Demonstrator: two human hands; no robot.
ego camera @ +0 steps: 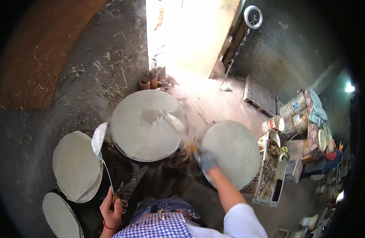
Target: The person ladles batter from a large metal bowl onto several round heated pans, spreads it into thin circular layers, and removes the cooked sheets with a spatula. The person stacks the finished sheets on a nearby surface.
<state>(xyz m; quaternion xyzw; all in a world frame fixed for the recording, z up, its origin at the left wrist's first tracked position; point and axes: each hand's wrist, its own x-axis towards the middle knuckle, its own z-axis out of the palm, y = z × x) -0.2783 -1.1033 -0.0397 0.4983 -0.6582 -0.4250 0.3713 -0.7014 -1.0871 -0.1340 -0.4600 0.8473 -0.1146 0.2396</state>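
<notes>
My left hand (111,211), with a red bracelet at the wrist, grips the wooden-ended handle of a metal ladle (98,139). The ladle's bowl is coated in white batter and hangs between two griddles. In a grey glove, my right hand (208,162) holds a spreading tool (175,122) with a yellowish handle. Motion blurs its batter-covered end, which is over the large round griddle (134,139). Pale batter covers most of that griddle, with a greyer patch near its middle. Another round griddle (233,151), coated pale, lies under and beside my right hand.
At left, a thin round sheet (76,166) lies on a griddle, slightly off its rim. A further pale griddle (60,215) is at lower left. Clay pipes (144,84) stand behind. To the right are a cluttered trough (270,169), buckets (273,124), a wooden pallet (259,96) and a person (334,157).
</notes>
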